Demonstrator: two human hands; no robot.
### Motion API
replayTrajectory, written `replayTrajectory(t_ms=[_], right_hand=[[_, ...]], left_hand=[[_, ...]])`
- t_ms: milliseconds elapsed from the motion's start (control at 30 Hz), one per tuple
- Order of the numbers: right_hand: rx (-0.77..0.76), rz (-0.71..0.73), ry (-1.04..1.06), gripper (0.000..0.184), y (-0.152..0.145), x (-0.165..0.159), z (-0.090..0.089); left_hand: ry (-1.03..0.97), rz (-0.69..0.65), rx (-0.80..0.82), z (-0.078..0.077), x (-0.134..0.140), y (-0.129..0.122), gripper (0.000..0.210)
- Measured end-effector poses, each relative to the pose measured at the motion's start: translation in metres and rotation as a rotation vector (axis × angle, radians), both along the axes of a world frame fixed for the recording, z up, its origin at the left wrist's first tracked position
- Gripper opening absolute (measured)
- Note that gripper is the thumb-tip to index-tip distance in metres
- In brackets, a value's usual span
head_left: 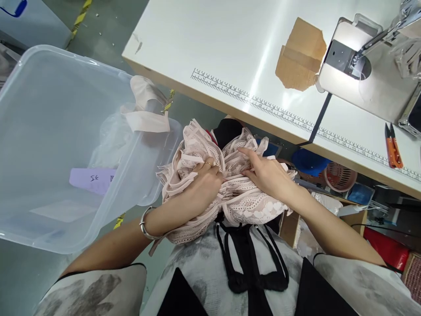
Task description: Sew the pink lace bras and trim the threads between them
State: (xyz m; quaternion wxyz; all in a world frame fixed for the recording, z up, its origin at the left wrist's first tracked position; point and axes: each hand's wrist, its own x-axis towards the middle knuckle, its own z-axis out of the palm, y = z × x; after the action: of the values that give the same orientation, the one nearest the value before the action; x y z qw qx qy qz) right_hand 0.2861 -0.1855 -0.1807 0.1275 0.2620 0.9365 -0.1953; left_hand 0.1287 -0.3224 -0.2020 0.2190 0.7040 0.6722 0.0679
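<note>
A thick bundle of pale pink lace bras (253, 206) lies across my lap, with cups and edges stacked in layers. My left hand (205, 182), with a ring and a bangle, is closed on the middle of the stack. On its right side, my right hand (265, 171) grips the lace, thumb and index finger showing at the fold and the other fingers partly hidden. One pale pink fabric piece (149, 120) hangs over the rim of a clear plastic bin (115, 74) to my left.
Inside the bin lie a purple slip (92, 180) and clear plastic. Ahead is a white table (210, 39) with a printed ruler, a cardboard piece (301, 55), a sewing machine (348, 57) and orange-handled snips (393, 147). A pink basket (340, 175) sits beneath.
</note>
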Motion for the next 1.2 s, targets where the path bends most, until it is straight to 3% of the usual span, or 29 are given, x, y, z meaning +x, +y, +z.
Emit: replayTrajectory(t_ms=[67, 200, 400, 533, 667, 767, 900, 1067, 1200], right_hand=[[0.072, 0.053, -0.055, 0.050, -0.001, -0.005, 0.003], [0.119, 0.076, -0.091, 0.029, -0.006, -0.005, 0.008], [0.023, 0.297, -0.222, 0.018, -0.017, 0.022, 0.009], [0.038, 0.301, -0.347, 0.015, -0.020, 0.025, 0.008], [0.159, 0.264, -0.207, 0.027, -0.019, 0.016, 0.004], [0.299, 0.268, -0.062, 0.019, -0.018, 0.014, -0.002], [0.474, 0.441, 0.234, 0.018, -0.017, 0.016, -0.007], [0.310, 0.510, 0.289, 0.016, -0.018, 0.018, -0.009], [0.190, 0.348, 0.095, 0.020, -0.020, 0.015, -0.005]], left_hand=[[0.083, -0.090, 0.011, 0.005, -0.001, -0.003, 0.019], [0.167, -0.250, -0.152, 0.012, -0.003, -0.005, 0.021], [-0.017, -0.100, -0.291, 0.008, -0.002, -0.001, 0.030], [-0.160, 0.009, -0.258, 0.002, -0.003, 0.008, 0.028], [0.053, 0.029, -0.254, 0.004, 0.003, 0.017, 0.034], [0.227, -0.003, -0.228, 0.005, 0.008, 0.022, 0.032], [0.207, -0.097, -0.004, -0.001, 0.005, 0.024, 0.022], [-0.063, -0.234, 0.067, -0.008, -0.006, 0.021, 0.019], [-0.140, -0.084, -0.111, -0.013, -0.009, 0.019, 0.021]])
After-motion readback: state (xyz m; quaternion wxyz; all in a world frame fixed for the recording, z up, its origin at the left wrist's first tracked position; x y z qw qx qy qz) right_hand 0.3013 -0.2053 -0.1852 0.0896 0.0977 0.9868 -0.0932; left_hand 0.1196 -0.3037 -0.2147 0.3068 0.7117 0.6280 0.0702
